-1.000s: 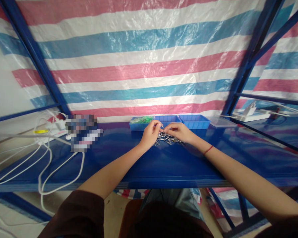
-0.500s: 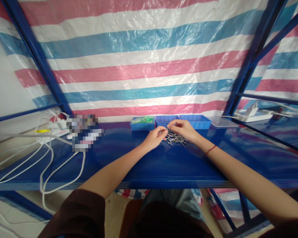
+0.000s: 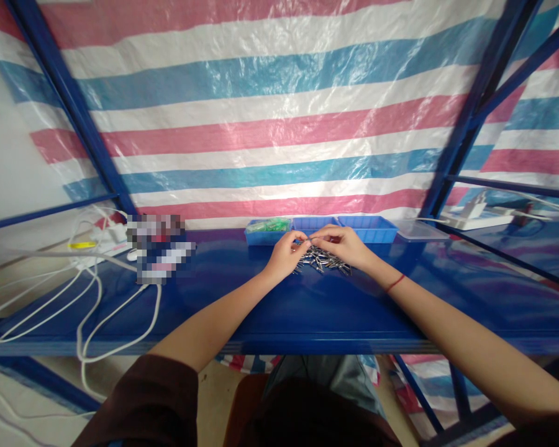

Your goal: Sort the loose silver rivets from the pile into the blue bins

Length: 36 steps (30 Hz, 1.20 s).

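A pile of small, thin metal pieces [image 3: 326,259] lies on the blue table [image 3: 270,310]; their exact kind is too small to tell. Above its left side my left hand [image 3: 287,252] is closed, thumb against fingers. My right hand [image 3: 342,244] pinches from the other side, its fingertips meeting those of the left. Something small and dark shows between the two sets of fingertips, but I cannot make out what it is. Just behind the hands are a blue bin [image 3: 268,236] holding green and clear plastic items, a second blue bin [image 3: 314,222] partly hidden, and a third blue bin [image 3: 372,231].
A clear plastic lid [image 3: 423,230] lies right of the bins. White cables [image 3: 93,310] hang over the left table edge beside a power strip [image 3: 107,245] and a blurred-out object [image 3: 163,251]. Another power strip [image 3: 479,216] sits at right. Blue posts [image 3: 466,130] frame a striped sheet [image 3: 270,124].
My fingertips have come together over the pile. The left hand has lifted slightly, and the right hand's fingers have moved left to meet it.
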Available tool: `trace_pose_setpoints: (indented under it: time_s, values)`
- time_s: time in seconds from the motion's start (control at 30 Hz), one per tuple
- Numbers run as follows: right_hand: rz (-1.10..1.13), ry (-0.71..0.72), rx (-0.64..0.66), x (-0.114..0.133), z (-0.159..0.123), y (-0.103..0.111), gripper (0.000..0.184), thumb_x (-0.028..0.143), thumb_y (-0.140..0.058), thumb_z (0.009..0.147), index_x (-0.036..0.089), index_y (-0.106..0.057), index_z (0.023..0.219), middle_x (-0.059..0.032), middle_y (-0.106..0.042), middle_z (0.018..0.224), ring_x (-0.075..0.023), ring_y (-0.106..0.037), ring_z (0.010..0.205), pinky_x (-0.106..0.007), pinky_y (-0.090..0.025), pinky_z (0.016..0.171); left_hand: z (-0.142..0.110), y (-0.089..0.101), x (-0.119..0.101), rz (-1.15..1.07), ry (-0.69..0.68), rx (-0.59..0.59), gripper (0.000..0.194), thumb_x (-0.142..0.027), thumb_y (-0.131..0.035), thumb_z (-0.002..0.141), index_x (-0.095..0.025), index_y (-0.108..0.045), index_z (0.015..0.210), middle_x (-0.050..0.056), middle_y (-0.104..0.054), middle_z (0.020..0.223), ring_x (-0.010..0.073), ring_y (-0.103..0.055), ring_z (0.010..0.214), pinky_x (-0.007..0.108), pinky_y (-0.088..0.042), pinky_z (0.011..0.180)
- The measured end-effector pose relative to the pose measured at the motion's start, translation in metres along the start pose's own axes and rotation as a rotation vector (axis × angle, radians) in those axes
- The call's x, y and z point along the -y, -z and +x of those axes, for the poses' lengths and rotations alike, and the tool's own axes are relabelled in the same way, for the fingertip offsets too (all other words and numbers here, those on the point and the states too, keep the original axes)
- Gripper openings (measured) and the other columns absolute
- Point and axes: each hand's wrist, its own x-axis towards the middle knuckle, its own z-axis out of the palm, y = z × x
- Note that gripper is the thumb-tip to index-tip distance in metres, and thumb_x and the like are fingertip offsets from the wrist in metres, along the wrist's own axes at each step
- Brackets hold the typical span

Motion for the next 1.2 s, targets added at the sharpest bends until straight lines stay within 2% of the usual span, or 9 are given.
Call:
trace_pose_setpoints:
  time_s: [0.1, 0.23, 0.33, 0.4, 0.57, 0.67, 0.77, 0.9, 1.2]
  values:
    - [-0.042, -0.009, 0.011, -0.004, 0.0, 0.001, 0.029, 0.041, -0.059, 0.078, 0.017, -0.073, 0.088, -0.0069, -0.068, 0.081, -0.0145, -0.055, 0.066, -0.028, -0.041, 0.057, 0.0, 0.001, -0.002, 0.041, -0.041, -0.064, 0.015, -0.03, -0.057, 0.082, -0.017, -0.056, 0.087, 0.002, -0.059, 0.089, 0.0093, -0.057, 0.069, 0.02, -0.046, 0.062]
    - [-0.007, -0.025, 0.084, -0.005, -0.001, -0.001, 0.03, 0.041, -0.057, 0.078, 0.016, -0.073, 0.085, -0.0061, -0.068, 0.081, -0.0143, -0.056, 0.067, -0.029, -0.042, 0.061, -0.001, 0.002, -0.007, 0.103, -0.1, -0.036, 0.018, -0.035, -0.053, 0.084, -0.017, -0.056, 0.09, 0.003, -0.059, 0.091, 0.0093, -0.057, 0.068, 0.021, -0.047, 0.061]
    - [0.097, -0.174, 0.087, -0.01, 0.001, -0.002, 0.032, 0.043, -0.058, 0.076, 0.016, -0.071, 0.083, -0.0018, -0.062, 0.062, -0.0116, -0.05, 0.055, -0.026, -0.038, 0.053, -0.003, 0.004, -0.01, 0.233, -0.123, 0.015, 0.026, -0.038, -0.05, 0.086, -0.017, -0.054, 0.101, 0.006, -0.059, 0.097, 0.012, -0.059, 0.075, 0.026, -0.049, 0.072]
    - [0.151, -0.305, -0.013, -0.018, 0.003, 0.002, 0.032, 0.044, -0.059, 0.073, 0.015, -0.07, 0.082, 0.0022, -0.051, 0.05, -0.0098, -0.042, 0.047, -0.025, -0.033, 0.047, -0.005, 0.006, -0.011, 0.392, -0.142, 0.078, 0.035, -0.04, -0.05, 0.086, -0.016, -0.052, 0.111, 0.009, -0.057, 0.105, 0.0174, -0.059, 0.089, 0.033, -0.048, 0.083]
    - [0.123, -0.508, -0.483, -0.056, 0.006, 0.036, 0.028, 0.042, -0.062, 0.067, 0.017, -0.056, 0.057, 0.0041, -0.04, 0.044, -0.0085, -0.035, 0.042, -0.024, -0.028, 0.042, -0.009, 0.009, -0.013, 0.715, -0.122, 0.302, 0.04, -0.049, -0.048, 0.085, -0.022, -0.058, 0.112, 0.008, -0.054, 0.117, 0.0266, -0.049, 0.111, 0.044, -0.041, 0.092]
    - [-0.011, -0.585, -0.588, -0.078, 0.001, 0.061, 0.026, 0.042, -0.059, 0.067, 0.015, -0.06, 0.065, 0.0034, -0.043, 0.047, -0.0096, -0.038, 0.043, -0.025, -0.03, 0.044, -0.01, 0.01, -0.013, 0.749, -0.092, 0.391, 0.04, -0.053, -0.047, 0.084, -0.025, -0.063, 0.108, 0.006, -0.055, 0.117, 0.0263, -0.048, 0.111, 0.044, -0.041, 0.091]
    - [-0.232, -0.661, -0.546, -0.09, -0.006, 0.077, 0.03, 0.043, -0.057, 0.067, 0.014, -0.063, 0.065, 0.0012, -0.046, 0.047, -0.0121, -0.042, 0.046, -0.026, -0.032, 0.048, -0.01, 0.01, -0.014, 0.768, -0.071, 0.436, 0.037, -0.049, -0.047, 0.085, -0.025, -0.063, 0.108, 0.005, -0.056, 0.116, 0.0257, -0.048, 0.11, 0.044, -0.04, 0.09]
    - [-0.399, -0.678, -0.453, -0.088, -0.007, 0.081, 0.038, 0.046, -0.048, 0.073, 0.013, -0.062, 0.061, -0.0002, -0.044, 0.043, -0.0148, -0.045, 0.049, -0.027, -0.031, 0.049, -0.008, 0.012, -0.015, 0.781, -0.071, 0.45, 0.026, -0.039, -0.047, 0.088, -0.026, -0.066, 0.1, 0.003, -0.059, 0.113, 0.0218, -0.051, 0.105, 0.038, -0.04, 0.087]
    - [-0.465, -0.323, -0.199, -0.055, 0.001, 0.05, 0.035, 0.043, -0.048, 0.078, 0.015, -0.067, 0.069, -0.0043, -0.06, 0.059, -0.0173, -0.053, 0.059, -0.028, -0.035, 0.056, -0.008, 0.01, -0.011, 0.801, -0.1, 0.395, 0.023, -0.031, -0.044, 0.091, -0.023, -0.065, 0.087, 0.003, -0.062, 0.103, 0.0197, -0.053, 0.096, 0.034, -0.04, 0.082]
